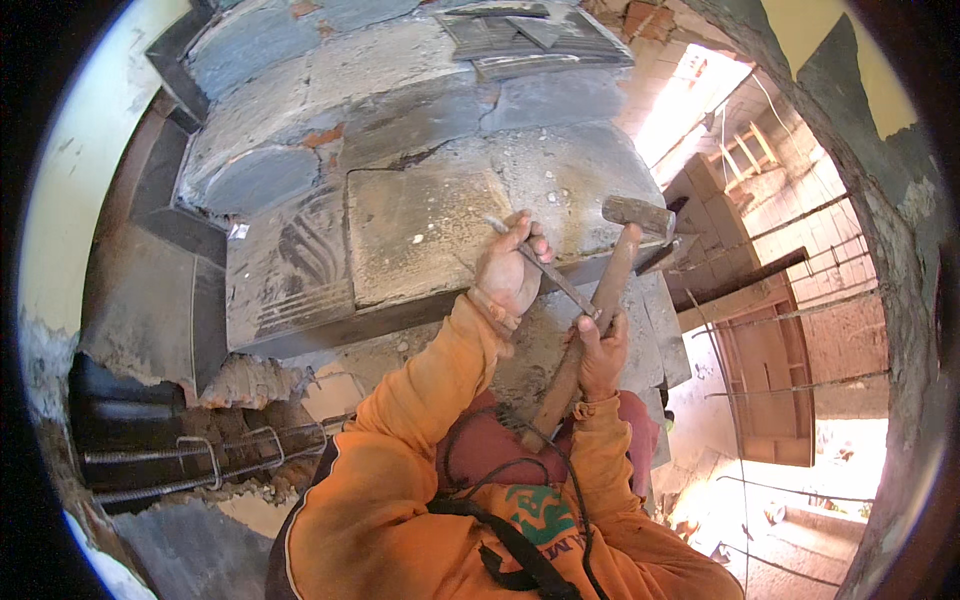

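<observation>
A: What are the two hands doing?

B: Each is closed round something, and they work near one another. The left hand wraps the middle of a chisel, fingers curled over the bar. The right hand grips the wooden handle of a hammer, with its thumb up against the chisel's lower end.

A: Why hold the chisel at both places?

B: My guess is steadiness: one hand carries the weight, the other keeps the loose end from swinging. Sharing the right hand between handle and chisel probably saves putting the hammer down.

A: And why is the hammer slanted like that?

B: Its head points up and away, the butt down toward the lap. Holding the handle partway along likely balances the heavy head.

A: So where does the chisel lie relative to the hands?

B: It runs on a diagonal between them. The upper end pokes out beyond the left hand, over the slab; the lower end finishes at the right thumb, beside the hammer handle.

A: Does the upper end touch the slab?

B: I can't tell; it overlaps the slab in this view, but contact doesn't show. The same goes for the hammer head, seen past the right hand near the slab's right end.
</observation>
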A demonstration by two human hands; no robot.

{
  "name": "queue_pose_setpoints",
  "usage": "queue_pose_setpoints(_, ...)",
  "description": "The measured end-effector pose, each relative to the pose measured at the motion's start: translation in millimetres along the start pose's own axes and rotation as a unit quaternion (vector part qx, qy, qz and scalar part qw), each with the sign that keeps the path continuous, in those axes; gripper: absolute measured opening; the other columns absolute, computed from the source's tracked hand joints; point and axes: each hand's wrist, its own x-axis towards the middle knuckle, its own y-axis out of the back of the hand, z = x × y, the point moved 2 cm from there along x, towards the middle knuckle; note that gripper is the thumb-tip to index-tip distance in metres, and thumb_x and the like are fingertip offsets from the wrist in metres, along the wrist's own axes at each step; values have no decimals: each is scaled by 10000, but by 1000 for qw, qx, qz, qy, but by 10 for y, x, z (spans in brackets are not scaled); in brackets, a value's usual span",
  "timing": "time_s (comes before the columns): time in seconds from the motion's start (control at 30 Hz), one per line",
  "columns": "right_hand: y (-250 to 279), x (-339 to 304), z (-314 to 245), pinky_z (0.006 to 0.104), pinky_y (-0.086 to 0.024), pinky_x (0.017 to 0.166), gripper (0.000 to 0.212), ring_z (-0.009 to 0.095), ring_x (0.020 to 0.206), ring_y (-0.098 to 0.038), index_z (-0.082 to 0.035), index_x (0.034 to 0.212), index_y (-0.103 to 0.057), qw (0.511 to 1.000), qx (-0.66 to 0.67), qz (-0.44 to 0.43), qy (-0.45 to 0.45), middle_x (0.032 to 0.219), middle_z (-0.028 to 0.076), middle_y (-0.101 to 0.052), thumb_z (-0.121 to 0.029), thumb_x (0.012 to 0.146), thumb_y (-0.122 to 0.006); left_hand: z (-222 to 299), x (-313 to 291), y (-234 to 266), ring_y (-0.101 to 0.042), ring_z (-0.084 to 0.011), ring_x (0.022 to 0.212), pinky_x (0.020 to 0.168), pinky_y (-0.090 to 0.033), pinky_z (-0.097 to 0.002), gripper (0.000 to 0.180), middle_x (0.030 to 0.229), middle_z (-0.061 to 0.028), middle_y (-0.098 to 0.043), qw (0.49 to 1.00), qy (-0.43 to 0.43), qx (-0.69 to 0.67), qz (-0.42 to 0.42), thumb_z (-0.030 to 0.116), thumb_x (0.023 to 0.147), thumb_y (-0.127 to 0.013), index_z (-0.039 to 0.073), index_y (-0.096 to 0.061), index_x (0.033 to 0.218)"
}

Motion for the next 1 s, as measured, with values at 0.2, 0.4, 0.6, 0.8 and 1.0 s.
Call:
queue_pose_setpoints(0.2,-205,-68,-137,254,-460,711,464,117,807,-543,0,1066,-490,999,51,8,-16,888,61,-565,-248,777,-755,-320,-357,-5,-609,-255,937,845,-502,-418,181,940,-55,-596,986,102,130,-16,119,886,-598,73,-542,1052)
queue_pose_setpoints(0.4,-74,-206,4,293,-460,742,476,157,848,-538,8,1120,-490,997,-53,33,40,982,104,-547,-231,789,-734,225,120,208,-589,-267,1039,905,-491,-425,247,1122,-144,-580,975,54,216,10,210,934,-542,39,-531,1113)
queue_pose_setpoints(0.6,-158,-362,-80,324,-443,786,446,185,905,-514,10,1131,-480,998,-41,8,36,978,107,-523,-205,807,-700,769,679,992,-572,-247,1002,818,-492,-315,222,1075,-139,-568,967,14,227,113,196,961,-480,34,-527,1106)
queue_pose_setpoints(0.8,-327,-306,-218,272,-455,698,373,143,775,-529,-11,1123,-449,994,-7,0,110,910,78,-524,-125,830,-649,616,797,790,-587,-309,963,845,-547,-402,286,1004,-188,-582,970,-24,162,181,165,1004,-350,-70,-453,1131)
queue_pose_setpoints(1.0,-691,-390,-284,272,-462,586,296,123,668,-539,-21,1134,-407,990,118,-67,39,841,59,-529,-73,890,-568,722,1061,967,-608,-339,818,754,-533,-466,135,945,-193,-590,964,-54,113,235,118,990,-344,41,-403,1084)
